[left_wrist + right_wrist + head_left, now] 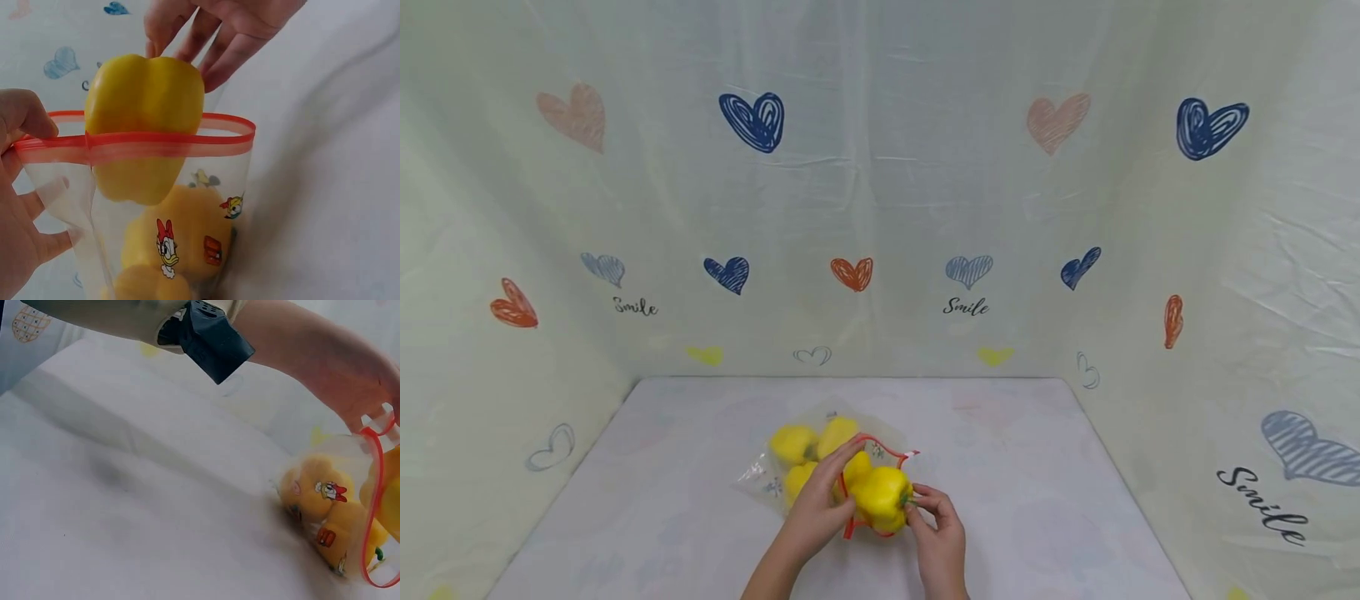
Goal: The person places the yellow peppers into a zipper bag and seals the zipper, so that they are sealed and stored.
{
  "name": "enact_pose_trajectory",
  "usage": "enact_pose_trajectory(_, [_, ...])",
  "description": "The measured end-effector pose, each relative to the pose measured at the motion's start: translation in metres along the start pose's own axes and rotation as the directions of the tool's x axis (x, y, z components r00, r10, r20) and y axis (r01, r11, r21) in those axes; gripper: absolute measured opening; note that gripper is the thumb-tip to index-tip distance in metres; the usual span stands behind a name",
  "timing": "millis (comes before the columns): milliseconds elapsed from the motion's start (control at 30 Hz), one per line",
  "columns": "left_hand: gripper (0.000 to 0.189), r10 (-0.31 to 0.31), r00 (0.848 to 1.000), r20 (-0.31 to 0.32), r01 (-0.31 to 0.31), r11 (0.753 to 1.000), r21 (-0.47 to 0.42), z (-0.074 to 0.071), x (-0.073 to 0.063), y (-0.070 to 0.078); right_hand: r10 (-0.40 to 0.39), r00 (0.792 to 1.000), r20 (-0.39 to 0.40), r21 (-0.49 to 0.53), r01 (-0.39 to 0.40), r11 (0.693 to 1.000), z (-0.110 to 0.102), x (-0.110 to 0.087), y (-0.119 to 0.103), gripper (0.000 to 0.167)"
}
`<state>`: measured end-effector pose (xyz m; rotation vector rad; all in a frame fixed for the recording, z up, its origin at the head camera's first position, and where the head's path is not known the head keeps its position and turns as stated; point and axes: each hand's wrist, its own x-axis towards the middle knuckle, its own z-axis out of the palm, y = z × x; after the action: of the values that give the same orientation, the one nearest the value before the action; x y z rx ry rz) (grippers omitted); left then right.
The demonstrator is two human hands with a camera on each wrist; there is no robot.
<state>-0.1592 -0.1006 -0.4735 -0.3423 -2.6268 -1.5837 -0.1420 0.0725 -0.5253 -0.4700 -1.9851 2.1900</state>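
Pale curtain [917, 200] printed with hearts and "Smile" wraps three sides of the white-topped bench [1037, 467]. Going left to right from where I stand.

Leftmost: clear plastic bag with a red rim and cartoon duck prints [225, 142], lying back on the bench, mouth toward the person. Several plump yellow bell peppers [793, 444] sit inside, bunched toward the bottom.

Next: left hand [820, 510], clamped on the bag's red rim, thumb at the edge, other fingers spread along the plastic. Mouth stands well open.

Next: one more glossy yellow bell pepper with a green stem [880, 497], right at the mouth. Blunt end is inside the rim, stem end outside. Can't tell from this whether it's inbound or outbound.

Rightmost: right hand [940, 533], thumb and fingertips together on the pepper's stem end, rest of the hand outside the bag.

Technique, my read: keep the left grip firm and the rim wide, since a slack edge would likely snag on the lobes. Run the pepper straight along the bag's axis. Stem-end pinch is neat but probably twisty; add a finger on the shoulder if it rolls. Don't lift the rim hard, or the loose ones may tumble.
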Motion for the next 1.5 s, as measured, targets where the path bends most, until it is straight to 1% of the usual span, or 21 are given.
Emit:
enact_pose_trajectory(133, [0.079, 0.001, 1.000, 0.002, -0.001, 1.000, 0.007, 0.001, 0.000, 0.000, -0.009, 1.000, 0.023, 0.009, 0.009, 1.000, 0.006, 0.000, 0.003, 0.010])
enact_pose_trajectory(300, [0.080, 0.001, 1.000, 0.003, -0.001, 1.000, 0.003, 0.001, 0.000, 0.001, 0.025, 0.999, 0.030, -0.011, -0.024, 1.000, 0.013, 0.000, 0.004, 0.009])
enact_pose_trajectory(433, [0.079, 0.007, 1.000, 0.000, -0.007, 1.000, 0.008, 0.001, -0.001, 0.002, 0.041, 0.997, 0.058, -0.035, -0.039, 0.999, 0.018, 0.002, 0.005, 0.009])
enact_pose_trajectory(633, [0.081, -0.004, 1.000, 0.001, 0.004, 1.000, 0.015, 0.001, 0.000, 0.001, 0.019, 0.992, 0.123, -0.030, -0.016, 0.999, 0.023, 0.000, 0.003, 0.015])
enact_pose_trajectory(767, [0.082, -0.011, 1.000, 0.002, 0.011, 1.000, 0.016, 0.001, 0.001, 0.002, 0.012, 0.989, 0.148, -0.067, -0.002, 0.998, 0.025, 0.000, 0.001, 0.015])
enact_pose_trajectory(900, [0.081, -0.011, 1.000, -0.004, 0.011, 1.000, 0.029, 0.001, 0.000, 0.004, 0.015, 0.985, 0.175, -0.079, -0.001, 0.997, 0.027, 0.002, 0.001, 0.016])
enact_pose_trajectory(1100, [0.081, 0.005, 1.000, -0.011, -0.005, 0.999, 0.043, 0.000, 0.000, 0.005, 0.027, 0.975, 0.219, -0.055, -0.015, 0.998, 0.028, 0.003, 0.002, 0.014])
enact_pose_trajectory(1233, [0.080, 0.022, 1.000, -0.011, -0.022, 0.999, 0.049, 0.000, 0.000, 0.005, 0.016, 0.972, 0.234, -0.064, -0.001, 0.998, 0.028, 0.004, 0.002, 0.017])
enact_pose_trajectory(1367, [0.080, 0.017, 1.000, -0.011, -0.016, 0.998, 0.053, -0.001, 0.000, 0.005, 0.014, 0.970, 0.243, -0.086, 0.007, 0.996, 0.030, 0.004, 0.001, 0.022])
enact_pose_trajectory(1500, [0.079, 0.017, 1.000, -0.018, -0.016, 0.998, 0.060, -0.001, 0.000, 0.005, 0.002, 0.969, 0.246, -0.111, 0.027, 0.993, 0.032, 0.005, 0.000, 0.023])
